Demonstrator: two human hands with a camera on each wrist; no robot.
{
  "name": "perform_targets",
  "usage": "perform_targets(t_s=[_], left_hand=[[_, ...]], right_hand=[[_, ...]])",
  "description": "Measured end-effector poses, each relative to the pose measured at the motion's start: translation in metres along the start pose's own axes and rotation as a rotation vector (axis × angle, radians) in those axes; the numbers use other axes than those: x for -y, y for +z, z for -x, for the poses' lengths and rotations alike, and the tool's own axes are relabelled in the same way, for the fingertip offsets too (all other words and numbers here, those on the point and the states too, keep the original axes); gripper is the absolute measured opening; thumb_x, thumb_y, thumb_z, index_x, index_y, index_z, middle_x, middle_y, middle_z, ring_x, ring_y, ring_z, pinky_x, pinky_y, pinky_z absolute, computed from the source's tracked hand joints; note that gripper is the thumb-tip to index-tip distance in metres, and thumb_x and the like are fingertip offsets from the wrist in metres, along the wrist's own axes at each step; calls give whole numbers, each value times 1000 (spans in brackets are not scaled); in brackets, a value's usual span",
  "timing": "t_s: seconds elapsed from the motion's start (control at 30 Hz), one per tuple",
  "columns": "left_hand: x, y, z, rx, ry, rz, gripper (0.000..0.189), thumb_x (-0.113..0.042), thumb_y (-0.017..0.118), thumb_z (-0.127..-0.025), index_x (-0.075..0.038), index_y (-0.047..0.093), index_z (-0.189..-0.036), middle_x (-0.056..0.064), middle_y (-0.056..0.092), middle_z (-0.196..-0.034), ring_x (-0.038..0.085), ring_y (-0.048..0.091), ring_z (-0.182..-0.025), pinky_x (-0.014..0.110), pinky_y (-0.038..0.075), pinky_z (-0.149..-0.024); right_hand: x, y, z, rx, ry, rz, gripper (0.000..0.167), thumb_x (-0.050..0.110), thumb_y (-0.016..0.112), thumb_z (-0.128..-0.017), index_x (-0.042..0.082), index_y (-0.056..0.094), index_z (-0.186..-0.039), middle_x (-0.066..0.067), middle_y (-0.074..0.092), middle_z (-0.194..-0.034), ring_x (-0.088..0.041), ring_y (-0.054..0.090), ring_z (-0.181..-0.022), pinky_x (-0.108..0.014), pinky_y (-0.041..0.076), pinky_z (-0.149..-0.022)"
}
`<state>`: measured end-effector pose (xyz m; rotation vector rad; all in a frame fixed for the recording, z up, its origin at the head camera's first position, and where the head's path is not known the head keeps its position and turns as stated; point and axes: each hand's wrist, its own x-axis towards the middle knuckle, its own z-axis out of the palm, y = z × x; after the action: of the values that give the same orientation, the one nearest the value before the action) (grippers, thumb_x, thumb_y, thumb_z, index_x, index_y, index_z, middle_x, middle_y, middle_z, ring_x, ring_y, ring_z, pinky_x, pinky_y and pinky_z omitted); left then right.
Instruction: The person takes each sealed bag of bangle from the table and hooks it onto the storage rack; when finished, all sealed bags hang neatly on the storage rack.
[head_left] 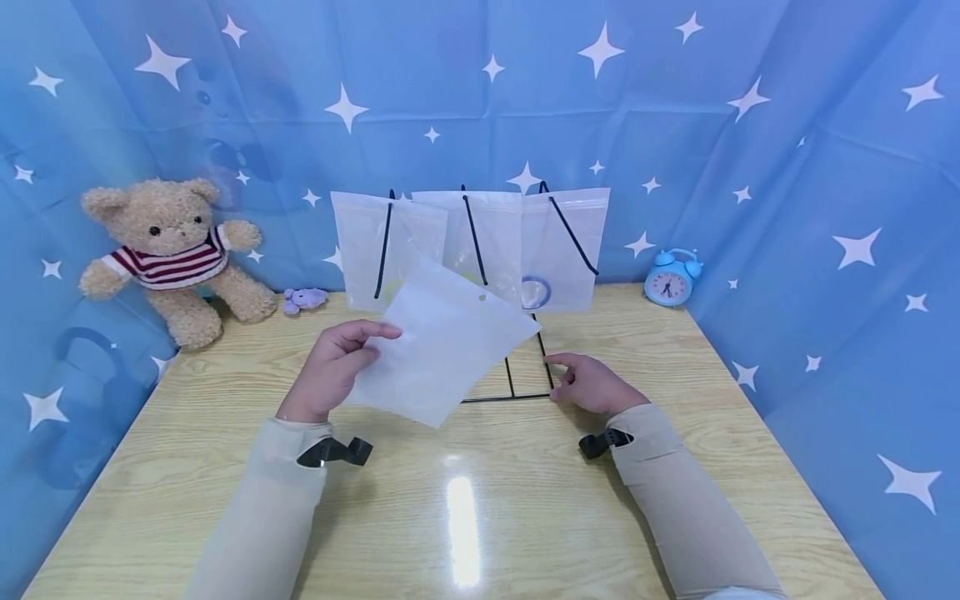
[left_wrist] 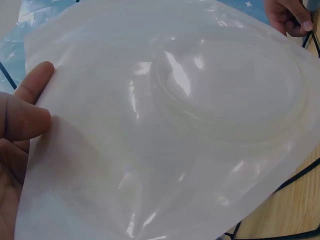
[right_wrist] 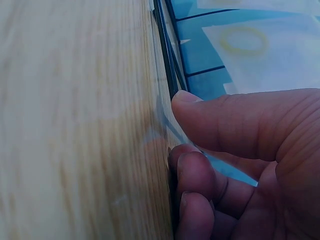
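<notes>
My left hand (head_left: 330, 371) pinches the edge of a white translucent plastic bag (head_left: 453, 342) between thumb and fingers, lifted in front of the rack and tilted. A hole shows near its upper corner. In the left wrist view, the pale outline of a round thing (left_wrist: 235, 85) shows through the plastic. A black wire rack (head_left: 512, 397) stands on the table, partly hidden by that bag. At the front right corner of its base, my right hand (head_left: 592, 385) holds the wire, thumb on top and fingers curled, as the right wrist view shows.
Three similar bags hang on the rack's hooks: a left one (head_left: 356, 242), a middle one (head_left: 495, 237) and a right one (head_left: 573, 225) with a blue ring (head_left: 547, 292). Around are a teddy bear (head_left: 168, 242), a small purple toy (head_left: 303, 300) and a blue alarm clock (head_left: 670, 283).
</notes>
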<state>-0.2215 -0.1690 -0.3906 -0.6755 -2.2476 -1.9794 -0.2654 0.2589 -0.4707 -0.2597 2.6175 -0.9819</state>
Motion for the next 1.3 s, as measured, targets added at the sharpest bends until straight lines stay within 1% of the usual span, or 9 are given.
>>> perform_targets(t_s=[0.13, 0.23, 0.3, 0.5, 0.73, 0.9, 1.03, 1.13, 1.3], left_hand=[[-5, 2, 3, -12, 53, 28, 45, 17, 48, -94, -7, 81, -114, -14, 75, -122, 10, 61, -116, 25, 44, -89], [-8, 3, 4, -10, 70, 55, 48, 17, 48, -94, -9, 81, -115, -14, 75, -122, 8, 58, -98, 25, 42, -84], [-9, 4, 5, -7, 79, 59, 48, 18, 47, -94, -8, 81, -116, -14, 74, -123, 9, 53, -90, 25, 40, -82], [-10, 7, 5, 1, 90, 0, 42, 17, 48, -96, 1, 75, -123, -17, 72, -126, 10, 44, -83, 25, 38, -78], [-11, 7, 4, 47, 87, -53, 38, 12, 50, -99, 5, 68, -132, -19, 68, -133, 6, 55, -117, 21, 43, -87], [-8, 8, 3, 56, 101, -59, 40, 12, 49, -100, 5, 66, -135, -19, 66, -136, 12, 51, -105, 23, 41, -80], [-4, 8, 2, 69, 105, -42, 42, 14, 47, -100, 5, 63, -138, -17, 63, -141, 9, 55, -113, 19, 46, -83], [-3, 9, 1, 76, 100, -36, 44, 14, 45, -100, 5, 62, -140, -9, 61, -147, 5, 57, -128, 18, 52, -93], [-1, 10, 0, 74, 71, -71, 48, 14, 44, -100, 2, 61, -143, 11, 57, -154, 4, 51, -140, 17, 49, -105]], right_hand=[[0, 0, 0, -3, -3, -3, 67, 18, 76, -97, 18, 50, -159, -7, 63, -89, -24, 56, -74, -37, 47, -64], [-1, 1, 1, -3, -7, -6, 68, 18, 76, -97, 18, 50, -159, -7, 63, -89, -24, 55, -73, -37, 47, -64], [0, 1, 1, -2, -10, -8, 68, 18, 76, -97, 18, 50, -159, -7, 63, -88, -24, 55, -73, -37, 47, -63], [0, 1, 1, -2, -12, -1, 67, 18, 76, -97, 19, 50, -159, -7, 63, -89, -24, 55, -73, -37, 46, -64], [0, 1, 1, -2, -11, 2, 67, 18, 76, -98, 19, 50, -159, -7, 63, -88, -24, 55, -73, -36, 46, -63], [-1, 1, 1, -3, -7, -1, 66, 18, 75, -98, 19, 50, -159, -7, 62, -90, -24, 55, -75, -36, 47, -65], [-1, 1, 1, -2, -5, -6, 66, 18, 75, -98, 19, 50, -159, -7, 62, -90, -24, 55, -76, -36, 46, -66], [-1, 1, 0, -1, -4, -5, 66, 18, 75, -98, 19, 50, -159, -7, 62, -90, -24, 55, -76, -36, 46, -66], [-1, 1, 0, -2, -6, -1, 66, 18, 75, -98, 19, 50, -159, -7, 62, -88, -23, 54, -74, -36, 46, -65]])
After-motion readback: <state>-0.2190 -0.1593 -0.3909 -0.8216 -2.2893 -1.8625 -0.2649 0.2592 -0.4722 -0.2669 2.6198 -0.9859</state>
